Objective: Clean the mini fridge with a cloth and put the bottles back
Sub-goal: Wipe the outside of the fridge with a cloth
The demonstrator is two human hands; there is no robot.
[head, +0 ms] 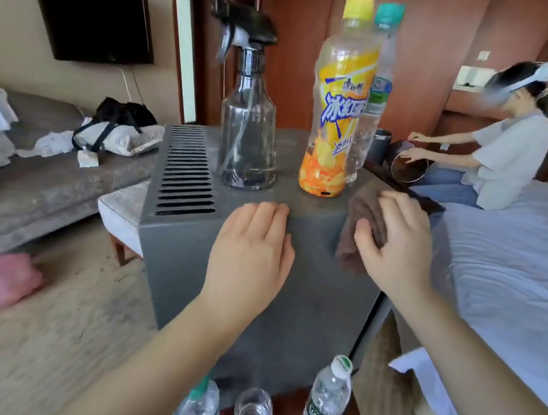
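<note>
Right under the camera, a white-capped water bottle [327, 400] and a green-capped bottle [199, 412] flank a small clear glass [253, 412], all just in front of the grey mini fridge [256, 309]; the left hand [251, 250] lies flat on its top edge, fingers straight and together; the right hand [395, 249] grips the brown cloth [361, 212] at the top right corner; on top stand a spray bottle [248, 138] and an orange tea bottle [338, 119]

A dark wall-mounted television [90, 15] hung at ten o'clock above a grey sofa [34, 184]; a white-sheeted bed [511, 263] lay at three o'clock, before wood-panelled walls [298, 42].
</note>
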